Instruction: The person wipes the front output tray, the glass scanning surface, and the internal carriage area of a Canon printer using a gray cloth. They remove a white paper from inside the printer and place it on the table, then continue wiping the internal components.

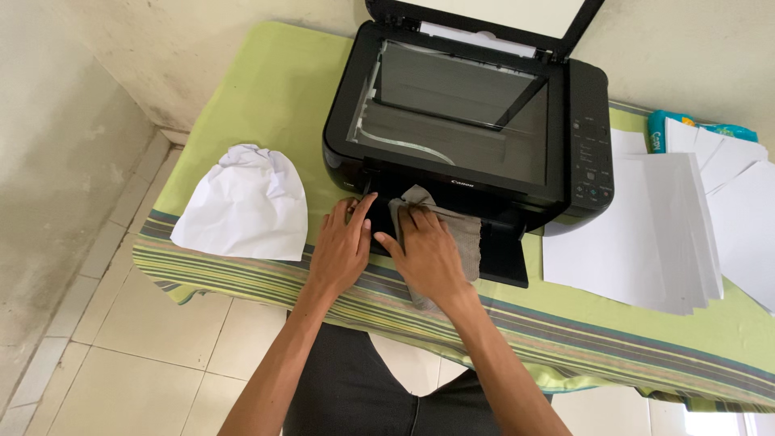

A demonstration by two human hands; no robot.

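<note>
The grey cloth point(462, 234) lies on the black printer's point(476, 121) front tray, at the table's near edge, pinned under the right hand point(428, 254), which presses flat with fingers spread. The left hand point(343, 246) rests open beside it, fingertips touching the printer's front. The scanner lid point(484, 12) stands raised against the wall. Crumpled white paper point(242, 206) sits well to the left; stacked white sheets point(638, 238) crowd the right side of the green striped tablecloth point(266, 89).

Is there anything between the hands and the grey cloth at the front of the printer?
Nothing visible. The right hand already lies flat on the grey cloth, and the left hand rests beside it at the front edge of the printer.
</note>
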